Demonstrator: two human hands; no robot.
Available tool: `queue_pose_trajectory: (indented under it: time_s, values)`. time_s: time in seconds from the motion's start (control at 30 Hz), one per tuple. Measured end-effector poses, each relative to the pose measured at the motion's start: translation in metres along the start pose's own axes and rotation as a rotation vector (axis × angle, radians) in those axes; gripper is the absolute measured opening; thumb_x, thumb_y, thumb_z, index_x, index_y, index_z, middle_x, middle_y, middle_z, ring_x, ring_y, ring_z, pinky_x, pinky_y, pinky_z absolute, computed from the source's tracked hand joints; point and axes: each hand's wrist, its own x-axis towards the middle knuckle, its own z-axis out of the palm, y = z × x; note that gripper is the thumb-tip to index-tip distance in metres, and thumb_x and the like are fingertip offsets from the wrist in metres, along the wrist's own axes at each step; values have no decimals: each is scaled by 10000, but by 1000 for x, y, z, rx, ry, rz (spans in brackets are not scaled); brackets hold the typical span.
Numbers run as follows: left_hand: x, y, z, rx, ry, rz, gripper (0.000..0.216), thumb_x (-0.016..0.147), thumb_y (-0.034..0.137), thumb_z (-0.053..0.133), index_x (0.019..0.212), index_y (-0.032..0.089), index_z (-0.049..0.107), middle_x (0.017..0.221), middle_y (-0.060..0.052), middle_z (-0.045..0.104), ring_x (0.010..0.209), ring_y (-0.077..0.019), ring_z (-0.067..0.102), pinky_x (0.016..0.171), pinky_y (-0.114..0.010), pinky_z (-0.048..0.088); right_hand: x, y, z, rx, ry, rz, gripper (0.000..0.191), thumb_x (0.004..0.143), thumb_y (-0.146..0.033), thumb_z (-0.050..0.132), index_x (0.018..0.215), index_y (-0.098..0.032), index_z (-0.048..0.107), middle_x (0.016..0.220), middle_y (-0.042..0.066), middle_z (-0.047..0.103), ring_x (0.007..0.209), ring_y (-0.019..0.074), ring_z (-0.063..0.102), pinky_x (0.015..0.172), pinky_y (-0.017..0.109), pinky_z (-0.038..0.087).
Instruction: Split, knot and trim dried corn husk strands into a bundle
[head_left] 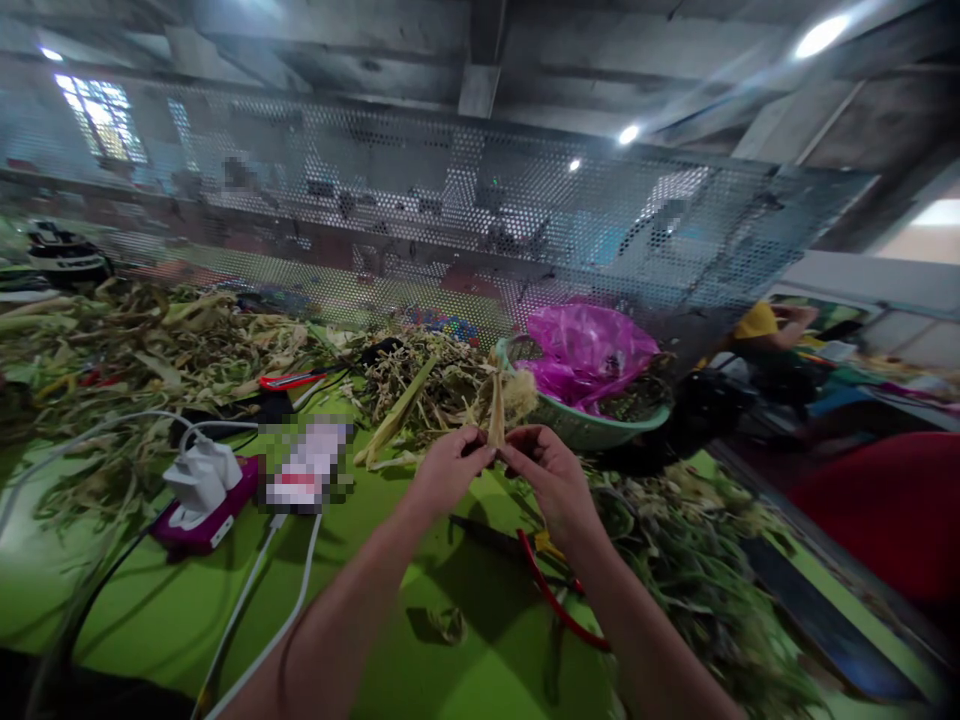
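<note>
Between my two hands, over the green table (360, 640), a pale dried husk strip (497, 408) stands upright. My left hand (454, 465) pinches its lower end from one side. From the other side my right hand (546, 470) pinches the same end, thumbs nearly touching. Fluffy tan fibres (519, 393) show just behind the strip; whether they are joined to it I cannot tell. Below my right wrist lie scissors (536, 575) with red handles, partly hidden by my forearm. A small curled husk scrap (450, 625) rests on the table between my forearms.
Dried husks (172, 335) are heaped at left. A green basin (600, 428) holds a purple plastic bag (589, 350). A purple power strip (206, 520), a phone (309, 465) with cables and a red cutter (292, 380) lie left. Green plant material (682, 560) covers the right. A perforated screen (420, 220) stands behind.
</note>
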Motion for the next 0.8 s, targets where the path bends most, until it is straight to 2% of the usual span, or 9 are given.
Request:
queue_pose_trajectory:
  time_s: [0.1,0.27,0.4,0.6,0.7,0.8]
  values:
    - [1,-1,-1,-61,8,-52,123,777,260,523,733,154,566,672,12,531,641,-119,451,617,-240,351,0,0,-1,4,-33,15,310,694,-395,711,899,-182,618,805,29,636,694,154,564,613,263,459]
    - [0,-3,0,-58,60,-116,122,746,271,561,746,152,588,682,5,563,655,-124,488,635,-248,368,0,1,-2,-97,-54,33,299,690,-429,710,779,-157,621,675,10,600,601,138,517,558,254,427]
    - [0,-1,2,-125,129,-197,161,720,308,594,740,149,577,689,-9,579,653,-129,507,622,-256,380,0,0,0,-69,-57,40,306,699,-443,697,762,-155,612,702,15,598,627,136,521,582,251,439]
    - [0,0,0,-195,171,-180,210,674,342,649,646,150,568,562,28,506,538,-96,426,540,-237,324,0,4,3,-130,-101,0,307,690,-432,712,774,-159,601,690,4,586,621,124,499,565,236,407]
    - [0,0,2,-254,184,-207,256,652,375,681,625,147,567,554,23,515,534,-95,437,535,-233,329,-1,4,4,-196,-83,-33,270,712,-415,690,751,-165,596,664,1,580,611,129,500,564,246,408]
    - [-2,3,6,-369,199,-235,273,646,380,698,654,135,578,590,11,542,538,-83,445,545,-226,346,-2,2,4,-168,-51,-18,233,719,-388,676,727,-173,586,649,-10,571,596,127,503,565,250,416]
